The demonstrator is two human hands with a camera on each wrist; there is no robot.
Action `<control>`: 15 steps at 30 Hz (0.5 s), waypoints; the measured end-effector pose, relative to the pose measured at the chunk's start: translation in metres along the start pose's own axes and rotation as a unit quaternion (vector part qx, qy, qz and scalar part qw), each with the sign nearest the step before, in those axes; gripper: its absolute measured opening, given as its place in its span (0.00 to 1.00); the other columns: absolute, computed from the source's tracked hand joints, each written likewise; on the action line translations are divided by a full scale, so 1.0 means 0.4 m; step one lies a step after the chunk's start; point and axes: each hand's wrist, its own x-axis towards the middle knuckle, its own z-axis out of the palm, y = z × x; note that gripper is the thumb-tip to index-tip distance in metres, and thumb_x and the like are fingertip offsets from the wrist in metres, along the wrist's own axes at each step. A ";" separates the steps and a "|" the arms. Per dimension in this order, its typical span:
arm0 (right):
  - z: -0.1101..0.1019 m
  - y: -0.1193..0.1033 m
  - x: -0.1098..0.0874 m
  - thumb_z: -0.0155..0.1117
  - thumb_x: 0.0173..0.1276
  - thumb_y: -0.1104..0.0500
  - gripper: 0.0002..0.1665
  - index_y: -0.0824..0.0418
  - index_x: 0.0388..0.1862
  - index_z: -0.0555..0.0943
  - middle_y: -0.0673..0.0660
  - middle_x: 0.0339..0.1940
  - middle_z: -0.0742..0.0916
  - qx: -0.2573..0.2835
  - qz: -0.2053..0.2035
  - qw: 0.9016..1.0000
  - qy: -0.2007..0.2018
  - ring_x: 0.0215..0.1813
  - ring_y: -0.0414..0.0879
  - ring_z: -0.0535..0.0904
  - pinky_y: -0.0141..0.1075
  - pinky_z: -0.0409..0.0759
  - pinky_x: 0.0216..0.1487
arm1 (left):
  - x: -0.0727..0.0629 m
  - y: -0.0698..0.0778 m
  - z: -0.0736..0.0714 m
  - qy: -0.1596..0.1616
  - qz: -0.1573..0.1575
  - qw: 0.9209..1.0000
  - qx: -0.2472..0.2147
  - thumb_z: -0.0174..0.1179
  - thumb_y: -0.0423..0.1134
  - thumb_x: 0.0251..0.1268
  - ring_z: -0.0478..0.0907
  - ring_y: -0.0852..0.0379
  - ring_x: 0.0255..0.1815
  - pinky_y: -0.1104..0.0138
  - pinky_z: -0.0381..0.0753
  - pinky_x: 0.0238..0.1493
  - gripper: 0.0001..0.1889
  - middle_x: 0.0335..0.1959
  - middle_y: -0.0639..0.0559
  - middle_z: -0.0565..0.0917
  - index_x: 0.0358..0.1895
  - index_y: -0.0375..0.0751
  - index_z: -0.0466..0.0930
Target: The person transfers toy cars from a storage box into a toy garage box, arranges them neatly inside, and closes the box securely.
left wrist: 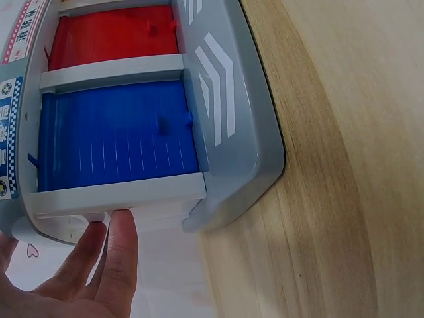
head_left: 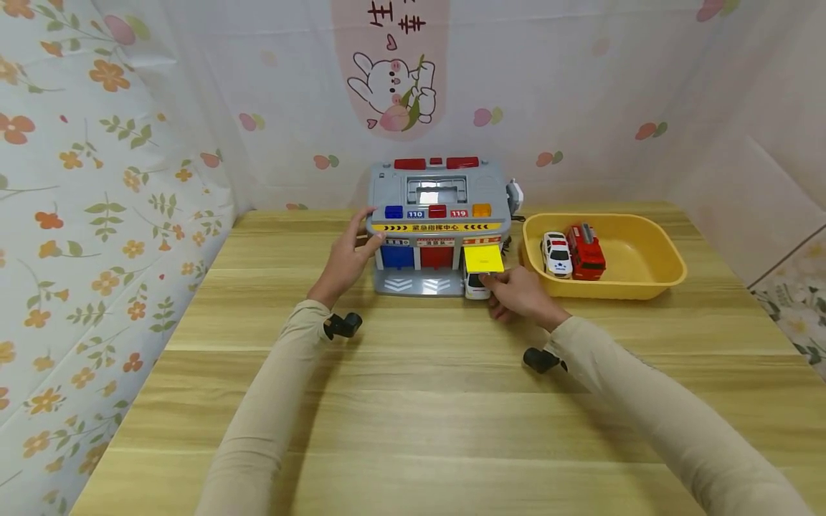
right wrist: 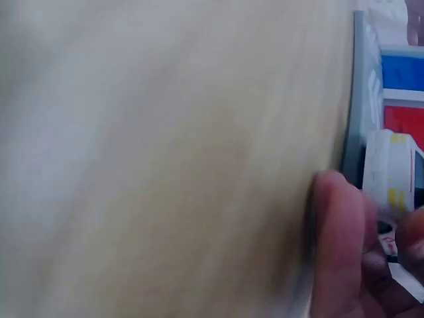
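Note:
A grey toy garage (head_left: 487, 188) with blue, red and raised yellow doors stands at the back of the table. My left hand (head_left: 347, 258) rests against the garage's left end; in the left wrist view its fingers (left wrist: 120, 265) reach fairly straight to the side wall. At the right bay, my right hand (head_left: 518, 292) pinches the rear corner of a white toy van (head_left: 476, 290). The van sits partly under the yellow door (head_left: 484, 259). Yellow marks show on the van (right wrist: 389, 169) in the right wrist view, where the fingers are partly cut off.
A yellow tub (head_left: 635, 288) stands to the garage's right. Inside it lie a white toy police car (head_left: 556, 254) and a red toy fire engine (head_left: 586, 254). Patterned cloth hangs behind and at the left of the wooden table (head_left: 413, 401).

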 end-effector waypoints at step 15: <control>-0.028 0.015 0.000 0.52 0.80 0.51 0.22 0.66 0.57 0.82 0.63 0.42 0.87 0.015 -0.061 0.997 -0.050 0.33 0.47 0.85 0.36 0.86 0.36 | 0.004 -0.011 0.002 0.005 0.010 1.000 -0.002 0.51 0.53 0.78 0.73 0.38 0.69 0.46 0.79 0.65 0.28 0.70 0.36 0.72 0.76 0.66 0.56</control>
